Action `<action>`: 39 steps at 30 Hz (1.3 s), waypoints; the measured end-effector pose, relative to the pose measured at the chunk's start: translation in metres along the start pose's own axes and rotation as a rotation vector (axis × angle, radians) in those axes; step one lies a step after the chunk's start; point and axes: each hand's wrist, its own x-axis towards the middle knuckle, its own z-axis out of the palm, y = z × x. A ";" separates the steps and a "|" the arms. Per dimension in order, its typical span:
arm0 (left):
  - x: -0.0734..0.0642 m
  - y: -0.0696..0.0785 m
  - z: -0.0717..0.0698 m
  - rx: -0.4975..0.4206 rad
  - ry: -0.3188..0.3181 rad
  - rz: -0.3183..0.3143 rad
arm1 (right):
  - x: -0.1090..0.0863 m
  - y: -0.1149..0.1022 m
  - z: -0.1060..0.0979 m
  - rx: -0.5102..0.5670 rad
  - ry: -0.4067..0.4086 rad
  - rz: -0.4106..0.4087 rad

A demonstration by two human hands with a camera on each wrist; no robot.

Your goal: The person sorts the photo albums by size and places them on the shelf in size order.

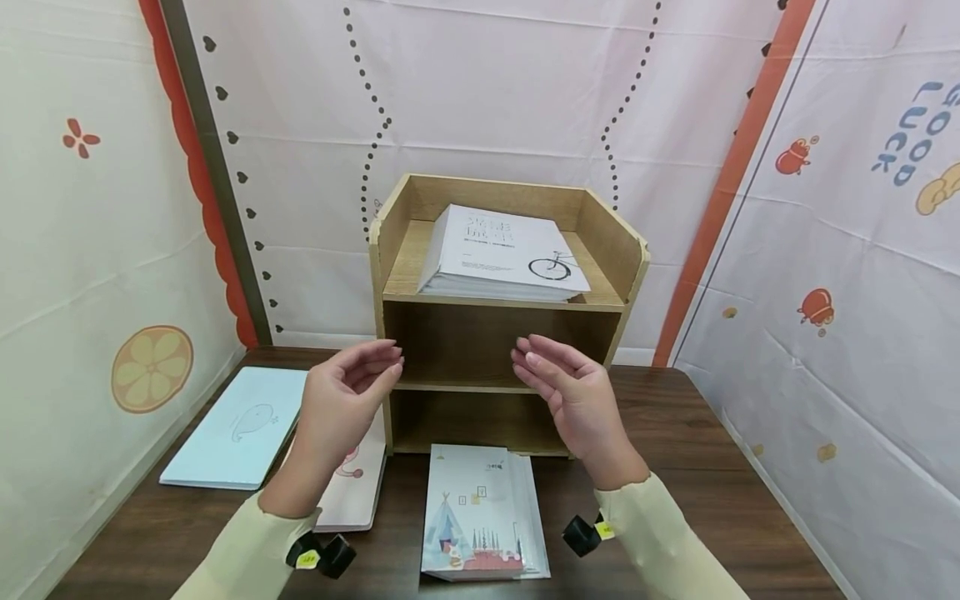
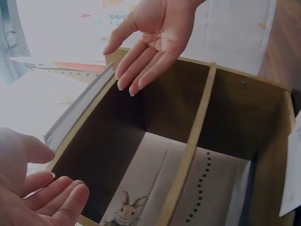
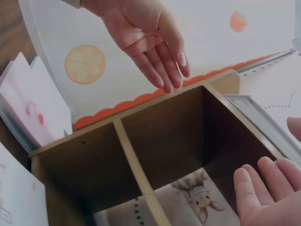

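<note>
Partly hidden behind left hand: white notebook, pink-figured. Too shadowed inside to make out: wood-grain shelf, standing on dark table, behind both left hand and right hand. Loosely bent, released: fingers. Stacked on top tier: white bicycle-print books.

Booklets set on, before and left of a three-tier desktop shelf
One booklet stack is laid on the top tier; a front stack is placed on the table before the shelf. To the left, an outer booklet is set, with an inner booklet between it and the front stack. The shelf is backed by a hanging sheet.
</note>
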 end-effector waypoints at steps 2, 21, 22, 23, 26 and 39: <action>-0.005 -0.003 -0.001 0.009 -0.011 -0.004 | -0.002 0.005 0.000 -0.008 -0.022 0.000; -0.046 -0.030 -0.011 -0.003 -0.013 -0.069 | -0.018 0.049 -0.001 -0.134 -0.253 0.058; -0.048 -0.032 -0.012 0.001 -0.013 -0.081 | -0.018 0.051 -0.001 -0.137 -0.255 0.067; -0.051 -0.033 -0.013 0.003 -0.015 -0.093 | -0.019 0.053 -0.002 -0.141 -0.257 0.073; -0.056 -0.038 -0.017 -0.013 -0.013 -0.110 | -0.021 0.058 -0.004 -0.152 -0.266 0.088; -0.071 -0.055 -0.028 0.056 0.024 -0.080 | -0.030 0.093 -0.004 -0.170 -0.325 0.174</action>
